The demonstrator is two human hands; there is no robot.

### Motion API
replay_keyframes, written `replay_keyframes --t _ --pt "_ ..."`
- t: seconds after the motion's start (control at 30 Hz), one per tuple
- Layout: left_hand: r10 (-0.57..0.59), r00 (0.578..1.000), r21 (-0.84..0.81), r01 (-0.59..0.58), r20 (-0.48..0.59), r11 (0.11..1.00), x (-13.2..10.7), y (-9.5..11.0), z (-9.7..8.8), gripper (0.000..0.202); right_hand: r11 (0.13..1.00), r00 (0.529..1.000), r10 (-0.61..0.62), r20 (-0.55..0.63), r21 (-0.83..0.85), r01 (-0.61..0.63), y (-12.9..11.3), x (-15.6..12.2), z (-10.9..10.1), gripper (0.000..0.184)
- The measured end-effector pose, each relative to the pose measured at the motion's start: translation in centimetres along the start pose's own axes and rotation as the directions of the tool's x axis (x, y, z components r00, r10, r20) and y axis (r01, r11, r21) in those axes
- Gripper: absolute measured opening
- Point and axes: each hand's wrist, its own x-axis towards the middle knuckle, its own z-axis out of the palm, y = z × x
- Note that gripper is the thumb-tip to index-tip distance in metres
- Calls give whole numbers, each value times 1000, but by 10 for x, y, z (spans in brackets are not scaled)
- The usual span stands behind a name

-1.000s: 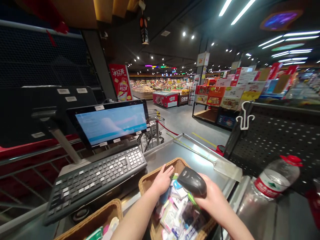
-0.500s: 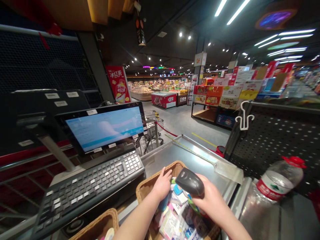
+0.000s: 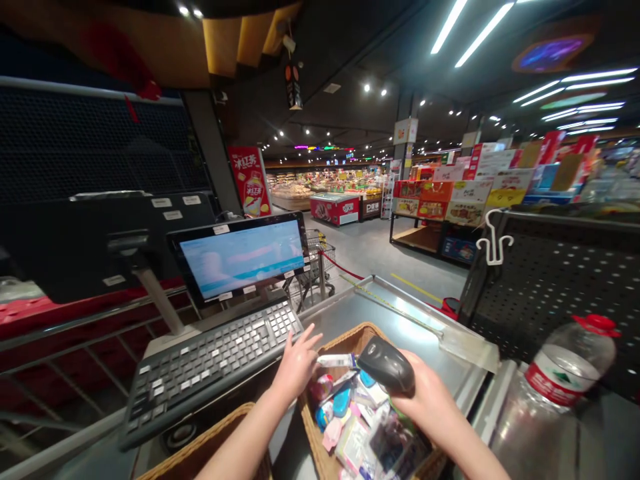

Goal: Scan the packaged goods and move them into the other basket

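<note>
Inside right fingers (image 3: 406, 398), barcode scanner (image 3: 386, 365)

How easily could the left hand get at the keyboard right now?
Probably easily: the left hand looks empty, and its spread fingers sit just off the number-pad end of the keyboard. Nothing appears to stand between them.

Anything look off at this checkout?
Nothing looks spilled or damaged. Only oddity: the water bottle with the red cap, far right, seems to lean, though the wide lens may exaggerate it. Small packets lie jumbled in the wicker basket under the barcode scanner.
</note>
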Motion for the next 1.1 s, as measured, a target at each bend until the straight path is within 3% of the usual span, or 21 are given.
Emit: replay_keyframes --t 0.23,0.43,0.77,1.1 --pt "-76 990 91 87 -122 992 -21 -5 -58 15 997 997 -79 -6 6 79 -34 0 -1 46" --pt "-101 964 138 138 -248 981 -39 -10 -92 19 979 981 -193 -22 69 194 -49 2 11 43" --pt "-125 923 207 212 -365 955 -77 -18 -126 21 949 950 -311 13 47 310 -84 4 28 41" --pt "-206 890 205 308 -406 929 -117 -22 -149 22 943 938 -334 91 41 332 -111 -2 44 46"
